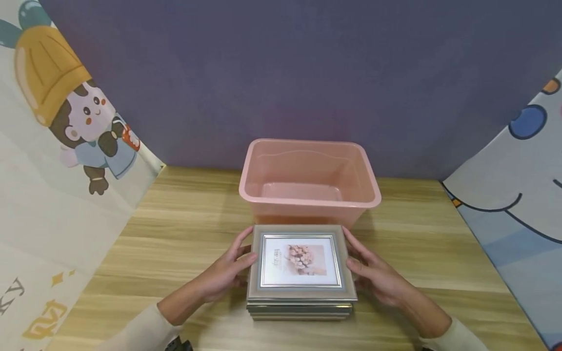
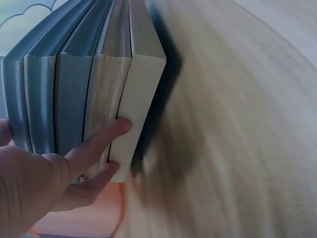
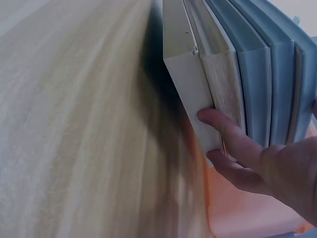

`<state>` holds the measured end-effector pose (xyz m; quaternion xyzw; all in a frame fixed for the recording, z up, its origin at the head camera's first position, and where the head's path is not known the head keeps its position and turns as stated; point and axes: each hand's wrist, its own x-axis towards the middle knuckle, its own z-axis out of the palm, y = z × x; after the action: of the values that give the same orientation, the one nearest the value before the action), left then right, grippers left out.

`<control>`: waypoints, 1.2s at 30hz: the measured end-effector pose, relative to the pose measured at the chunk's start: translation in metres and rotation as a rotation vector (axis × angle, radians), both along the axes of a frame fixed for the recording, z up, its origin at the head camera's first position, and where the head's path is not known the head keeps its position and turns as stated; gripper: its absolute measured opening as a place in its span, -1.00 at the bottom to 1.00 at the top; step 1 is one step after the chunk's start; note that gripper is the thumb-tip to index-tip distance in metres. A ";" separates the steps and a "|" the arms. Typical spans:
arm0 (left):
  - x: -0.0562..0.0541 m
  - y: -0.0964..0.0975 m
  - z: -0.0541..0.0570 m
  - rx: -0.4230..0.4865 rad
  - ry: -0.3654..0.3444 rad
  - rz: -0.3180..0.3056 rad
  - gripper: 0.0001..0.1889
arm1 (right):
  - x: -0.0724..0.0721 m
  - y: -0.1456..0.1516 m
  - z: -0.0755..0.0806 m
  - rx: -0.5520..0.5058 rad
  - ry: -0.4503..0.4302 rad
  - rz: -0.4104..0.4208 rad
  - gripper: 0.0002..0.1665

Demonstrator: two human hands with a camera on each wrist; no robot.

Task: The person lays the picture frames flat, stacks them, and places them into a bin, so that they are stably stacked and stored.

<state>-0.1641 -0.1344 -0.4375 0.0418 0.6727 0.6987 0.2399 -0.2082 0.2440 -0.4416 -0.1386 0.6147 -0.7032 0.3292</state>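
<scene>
A stack of several picture frames [image 1: 302,292] lies flat between my two hands, just in front of a pink plastic bin [image 1: 309,202]. The top frame has a silver-grey border around a floral print. My left hand [image 1: 226,273] holds the stack's left side, thumb on the top frame's border. Opposite it, my right hand [image 1: 377,278] holds the right side the same way. In the left wrist view, two fingers [image 2: 101,141] lie against the side of the lower, cream and wood-toned frames [image 2: 138,82]. Matching fingers [image 3: 233,136] show against the other side in the right wrist view.
The bin stands upright at the back of the wood-grain table [image 1: 184,219], against a dark blue-grey backdrop [image 1: 285,73]. Its inside shows nothing but its own bottom. Cartoon-printed sheets [image 1: 26,146] line the left and right sides.
</scene>
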 end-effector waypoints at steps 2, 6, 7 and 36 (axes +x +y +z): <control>0.001 0.001 0.005 -0.005 -0.004 0.005 -0.23 | 0.001 0.001 0.003 -0.001 -0.001 -0.001 -0.06; 0.002 0.002 0.014 -0.005 -0.016 0.012 -0.23 | 0.003 0.002 0.011 0.003 0.002 0.002 -0.07; 0.003 0.002 0.016 -0.003 -0.017 0.012 -0.22 | 0.003 0.002 0.012 0.004 0.002 0.002 -0.07; 0.014 0.010 0.110 -0.032 -0.022 0.070 -0.26 | 0.005 0.012 0.081 -0.094 0.049 0.103 -0.14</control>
<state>-0.1505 -0.1248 -0.3278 0.0067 0.6821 0.6962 0.2235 -0.2028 0.2557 -0.3603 -0.2024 0.5811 -0.7098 0.3427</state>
